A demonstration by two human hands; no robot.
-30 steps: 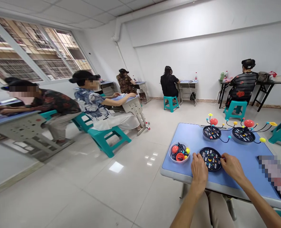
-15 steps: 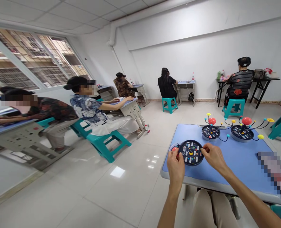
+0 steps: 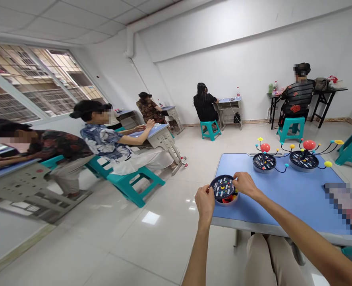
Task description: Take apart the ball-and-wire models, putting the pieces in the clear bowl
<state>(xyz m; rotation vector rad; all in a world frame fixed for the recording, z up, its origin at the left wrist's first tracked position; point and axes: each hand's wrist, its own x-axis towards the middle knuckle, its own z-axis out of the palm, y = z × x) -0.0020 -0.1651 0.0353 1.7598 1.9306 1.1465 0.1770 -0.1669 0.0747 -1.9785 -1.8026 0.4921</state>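
The black printed disc [image 3: 222,186] is held between the 2 hands, over the small bowl [image 3: 228,204]; whether the rim is touched cannot be told. The disc's edge is pinched by the left hand [image 3: 205,202] on one side and by the right hand [image 3: 245,184] on the other, seemingly so that it is balanced and its face is left uncovered. Beneath it, red parts [image 3: 226,199] are contained in the bowl, presumably against rolling. Beyond the right hand, 2 ball-and-arm models [image 3: 264,162] are stood on the blue table [image 3: 271,194], apparently for elbow room.
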